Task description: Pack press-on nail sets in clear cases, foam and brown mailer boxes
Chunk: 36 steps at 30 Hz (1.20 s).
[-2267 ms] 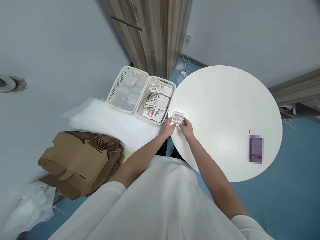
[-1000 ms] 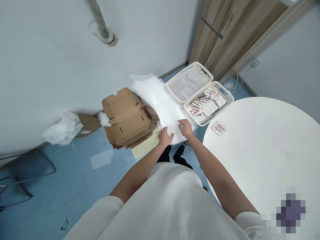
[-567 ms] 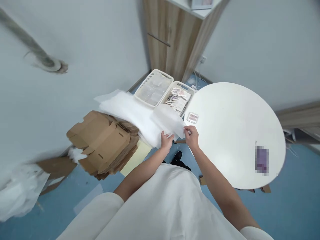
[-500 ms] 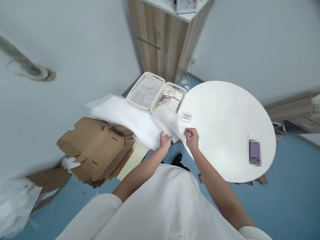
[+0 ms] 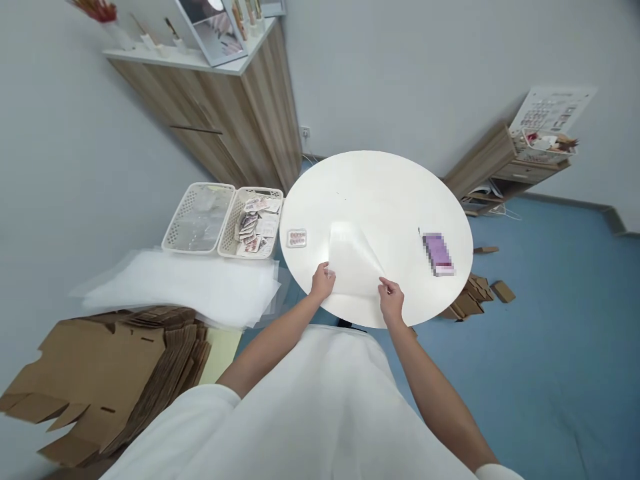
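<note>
A thin, translucent white sheet (image 5: 354,263) is stretched between my hands above the round white table (image 5: 370,180). My left hand (image 5: 323,281) pinches its near left corner. At the near right corner, my right hand (image 5: 391,299) grips the sheet between thumb and fingers. The far edge of the sheet curls slightly; whether it touches the tabletop I cannot tell. A small clear case with reddish items (image 5: 297,238) lies on the table, left of the sheet. More translucent sheets (image 5: 190,283) are piled to the left of the table.
Two white baskets stand left: one with clear plastic pieces (image 5: 200,220), one with printed cards (image 5: 255,227). Flattened cardboard boxes (image 5: 105,373) are stacked at lower left. A pixelated purple object (image 5: 439,253) lies on the table. Wooden cabinets (image 5: 220,120) stand behind.
My view has turned right. Both hands have carried the sheet from beside the pile and baskets to over the table, where it is spread out more.
</note>
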Each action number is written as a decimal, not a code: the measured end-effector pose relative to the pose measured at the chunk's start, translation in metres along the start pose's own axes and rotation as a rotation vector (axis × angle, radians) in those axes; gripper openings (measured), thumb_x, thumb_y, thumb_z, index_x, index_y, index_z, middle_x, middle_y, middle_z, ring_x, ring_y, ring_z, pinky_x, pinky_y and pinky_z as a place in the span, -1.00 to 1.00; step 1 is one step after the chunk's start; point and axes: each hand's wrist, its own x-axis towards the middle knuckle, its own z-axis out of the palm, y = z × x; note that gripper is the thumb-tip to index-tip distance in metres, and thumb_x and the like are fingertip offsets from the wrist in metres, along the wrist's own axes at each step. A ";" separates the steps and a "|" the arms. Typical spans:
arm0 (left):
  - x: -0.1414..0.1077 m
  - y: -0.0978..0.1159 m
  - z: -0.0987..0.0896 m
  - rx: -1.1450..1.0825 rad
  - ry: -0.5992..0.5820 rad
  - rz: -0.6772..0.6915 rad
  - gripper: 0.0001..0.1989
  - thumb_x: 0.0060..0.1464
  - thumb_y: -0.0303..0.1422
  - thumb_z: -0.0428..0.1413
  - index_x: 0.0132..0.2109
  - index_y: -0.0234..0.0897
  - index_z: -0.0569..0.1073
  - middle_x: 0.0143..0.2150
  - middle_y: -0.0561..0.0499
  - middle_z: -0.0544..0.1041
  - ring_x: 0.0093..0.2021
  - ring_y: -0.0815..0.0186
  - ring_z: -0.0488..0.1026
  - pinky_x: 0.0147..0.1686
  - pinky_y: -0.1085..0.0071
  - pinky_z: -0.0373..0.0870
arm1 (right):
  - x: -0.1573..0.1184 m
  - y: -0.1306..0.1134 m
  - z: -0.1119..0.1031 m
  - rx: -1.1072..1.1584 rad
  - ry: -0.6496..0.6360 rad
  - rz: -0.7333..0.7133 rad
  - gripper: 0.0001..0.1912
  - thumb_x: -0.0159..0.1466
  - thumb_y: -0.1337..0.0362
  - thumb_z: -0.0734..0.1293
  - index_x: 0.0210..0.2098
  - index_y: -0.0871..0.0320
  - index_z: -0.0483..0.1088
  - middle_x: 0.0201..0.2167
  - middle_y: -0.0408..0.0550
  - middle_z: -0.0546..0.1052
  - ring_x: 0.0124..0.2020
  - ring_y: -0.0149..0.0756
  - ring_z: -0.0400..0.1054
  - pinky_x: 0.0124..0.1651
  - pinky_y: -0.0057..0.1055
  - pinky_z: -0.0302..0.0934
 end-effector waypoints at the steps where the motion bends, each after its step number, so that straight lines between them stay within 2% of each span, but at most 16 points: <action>1: -0.001 0.002 0.006 0.046 -0.003 0.013 -0.50 -0.09 -0.48 0.09 0.05 -0.31 0.22 -0.30 -0.01 0.43 -0.27 0.35 0.38 -0.21 0.42 0.28 | 0.002 0.007 -0.008 -0.031 -0.010 -0.008 -0.67 0.05 0.22 0.22 -0.22 0.17 0.43 -0.20 -0.01 0.36 -0.27 -0.33 0.27 -0.18 -0.34 0.19; 5: -0.005 0.006 0.024 0.203 -0.015 0.009 -0.49 -0.09 -0.50 0.07 0.07 -0.31 0.20 -0.21 -0.07 0.41 -0.19 0.29 0.38 -0.16 0.36 0.26 | 0.010 0.031 -0.030 -0.192 -0.073 -0.049 -0.64 0.08 0.24 0.18 -0.17 0.16 0.42 -0.31 -0.04 0.30 -0.39 -0.35 0.24 -0.19 -0.32 0.20; 8: -0.007 0.006 0.033 0.289 -0.022 0.009 -0.47 -0.06 -0.50 0.04 0.10 -0.34 0.15 -0.14 -0.13 0.38 -0.14 0.26 0.37 -0.14 0.34 0.26 | 0.017 0.040 -0.037 -0.353 -0.138 -0.112 -0.61 0.10 0.25 0.15 -0.09 0.17 0.37 -0.33 -0.01 0.30 -0.34 -0.27 0.25 -0.18 -0.27 0.20; 12: -0.011 0.010 0.039 0.442 0.068 0.160 -0.42 -0.06 -0.48 0.03 0.14 -0.34 0.08 0.03 -0.20 0.28 0.04 0.17 0.25 -0.03 0.26 0.20 | 0.024 0.039 -0.039 -0.646 -0.128 -0.277 -0.60 0.11 0.27 0.17 -0.05 0.14 0.33 -0.10 0.12 0.28 -0.09 -0.07 0.17 -0.09 -0.12 0.11; 15: -0.019 0.013 0.041 0.625 0.131 0.324 -0.43 -0.05 -0.44 0.02 0.15 -0.29 0.09 0.16 -0.20 0.15 0.15 0.09 0.09 0.05 0.16 0.11 | 0.026 0.033 -0.035 -0.794 -0.186 -0.437 -0.61 0.14 0.32 0.14 -0.03 0.08 0.29 0.02 0.08 0.26 0.03 -0.05 0.09 -0.01 -0.07 0.00; 20: -0.026 0.013 0.035 0.893 0.040 0.471 -0.56 0.02 -0.38 -0.03 0.09 -0.17 0.22 0.26 -0.11 0.03 0.23 0.03 -0.07 0.10 -0.02 -0.13 | 0.032 0.023 -0.024 -0.907 -0.379 -0.621 -0.62 0.19 0.35 0.09 0.00 0.09 0.24 0.09 0.05 0.26 0.11 -0.12 0.06 0.05 -0.09 -0.11; 23: -0.026 0.010 0.031 0.952 -0.029 0.475 -0.61 0.06 -0.35 -0.08 0.07 -0.17 0.26 0.22 -0.11 0.13 0.21 0.05 -0.02 0.09 -0.06 -0.19 | 0.040 0.021 -0.022 -0.966 -0.429 -0.651 -0.65 0.21 0.32 0.08 -0.03 0.09 0.25 0.10 0.04 0.26 0.13 -0.13 0.04 0.08 -0.06 -0.17; 27: -0.027 0.006 0.032 0.957 -0.113 0.515 -0.62 0.07 -0.31 -0.08 0.06 -0.15 0.27 0.18 -0.12 0.19 0.12 0.09 0.14 0.07 -0.02 -0.11 | 0.048 0.021 -0.027 -1.034 -0.327 -0.613 -0.68 0.22 0.33 0.05 -0.08 0.12 0.29 0.08 0.06 0.29 0.12 -0.11 0.05 0.11 -0.02 -0.24; 31: -0.027 0.003 0.031 0.924 -0.169 0.594 -0.63 0.05 -0.29 -0.05 0.04 -0.13 0.30 0.15 -0.11 0.23 0.07 0.11 0.19 0.03 0.05 -0.03 | 0.048 0.020 -0.030 -1.060 -0.240 -0.575 -0.70 0.22 0.34 0.06 -0.13 0.12 0.32 0.04 0.08 0.32 0.09 -0.10 0.09 0.10 -0.01 -0.24; 34: -0.024 0.003 0.022 0.866 -0.201 0.634 -0.64 0.06 -0.27 -0.06 0.03 -0.13 0.30 0.14 -0.10 0.25 0.05 0.13 0.21 0.01 0.10 0.02 | 0.042 0.014 -0.022 -1.047 -0.147 -0.521 -0.72 0.21 0.29 0.09 -0.15 0.14 0.33 0.05 0.12 0.30 0.09 -0.06 0.07 0.08 0.00 -0.18; 36: -0.019 0.003 0.011 0.813 -0.195 0.645 -0.64 0.07 -0.25 -0.06 0.03 -0.14 0.30 0.14 -0.09 0.24 0.06 0.14 0.20 0.00 0.13 0.05 | 0.038 0.006 -0.008 -0.993 -0.100 -0.494 -0.70 0.20 0.26 0.10 -0.12 0.16 0.31 0.06 0.14 0.28 0.09 -0.04 0.06 0.07 0.00 -0.13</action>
